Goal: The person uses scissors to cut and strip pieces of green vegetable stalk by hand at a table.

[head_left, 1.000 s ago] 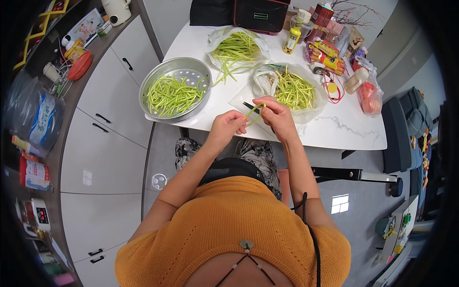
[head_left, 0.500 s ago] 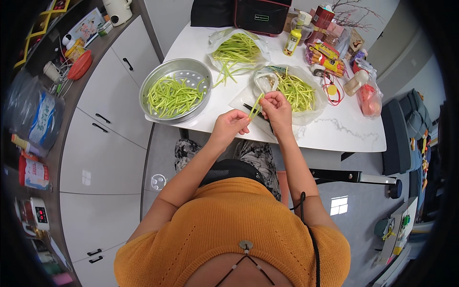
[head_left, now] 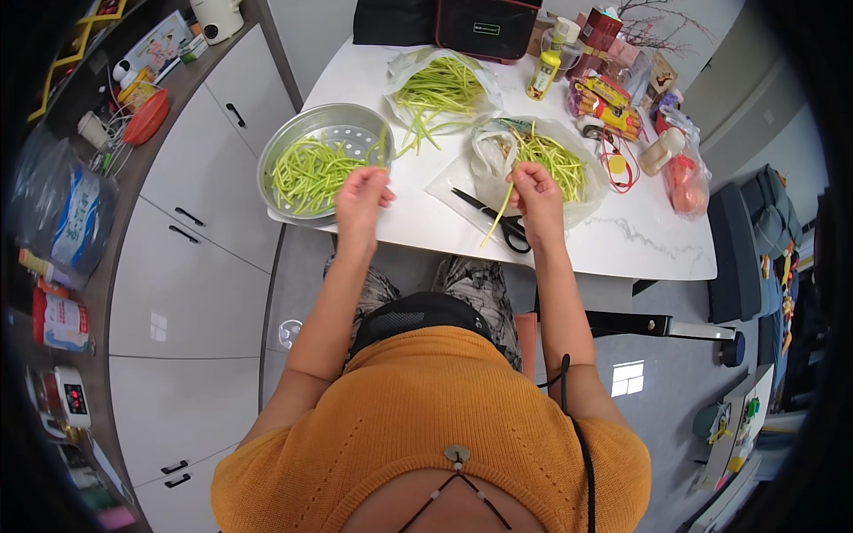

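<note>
The left hand (head_left: 364, 197) is hovering at the near right rim of the pan (head_left: 333, 115), its fingers curling; a short green piece (head_left: 382, 144) is showing just above the fingertips — whether they are gripping it, one cannot tell. The right hand (head_left: 537, 193) is pinching one stem (head_left: 506, 199) between thumb and fingers, the stem slanting down toward the table's near edge.

Between the hands, closer to the right one, black scissors (head_left: 514, 234) are lying under the stem, their blades pointing away to the left, partly over a clear sheet (head_left: 444, 188). Left of and beyond the left hand, cut stems (head_left: 306, 176) are heaping up in the pan, over a base with round holes. Just beyond the right hand, the near bag (head_left: 490, 153) is gaping around more stems. Farther off, beyond the gap between the hands, the far bag (head_left: 402, 71) is holding long stems, a few spilling onto the white table (head_left: 662, 238).

Well past the right hand, a yellow bottle (head_left: 543, 75) is standing upright; to its right a snack pack (head_left: 604, 107) is lying — with a red cord (head_left: 632, 180) trailing nearer the hand.
</note>
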A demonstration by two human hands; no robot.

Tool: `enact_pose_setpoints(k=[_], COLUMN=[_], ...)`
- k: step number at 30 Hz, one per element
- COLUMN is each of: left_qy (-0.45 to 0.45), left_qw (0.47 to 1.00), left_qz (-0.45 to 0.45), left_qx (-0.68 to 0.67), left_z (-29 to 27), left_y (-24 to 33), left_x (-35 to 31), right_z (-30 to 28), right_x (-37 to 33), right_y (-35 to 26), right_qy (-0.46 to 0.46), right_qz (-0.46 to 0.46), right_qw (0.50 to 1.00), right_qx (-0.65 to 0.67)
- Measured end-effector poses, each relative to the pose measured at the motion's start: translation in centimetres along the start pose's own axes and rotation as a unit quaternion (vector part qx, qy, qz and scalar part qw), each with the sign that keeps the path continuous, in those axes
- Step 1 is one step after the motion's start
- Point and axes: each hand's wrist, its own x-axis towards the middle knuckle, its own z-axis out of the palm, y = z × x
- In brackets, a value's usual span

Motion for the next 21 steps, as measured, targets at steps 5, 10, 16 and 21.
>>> enact_pose_setpoints(k=[5, 10, 16, 21], left_qy=[0.058, 0.092, 0.103, 0.095], left_qw=[0.992, 0.96, 0.882, 0.858], left_qz=[0.074, 0.14, 0.207, 0.23], left_qx=[0.089, 0.224, 0.411, 0.448], left_z=[-3.5, -5.9, -7.3, -5.6], left_y=[1.2, 0.6, 0.1, 0.9], left_x=[2.5, 4.3, 4.8, 3.3], right_z=[-2.3, -3.7, -6.1, -6.9], right_x=[1.0, 1.7, 3.4, 3.1], right_y=[0.2, -0.4, -1.6, -2.0], right_qy=[0.006, 0.07, 0.181, 0.22], right_qz=[-0.017, -0.055, -0.103, -0.071], right_qw=[0.998, 0.994, 0.978, 0.962], right_qx=[0.059, 0.065, -0.018, -0.148])
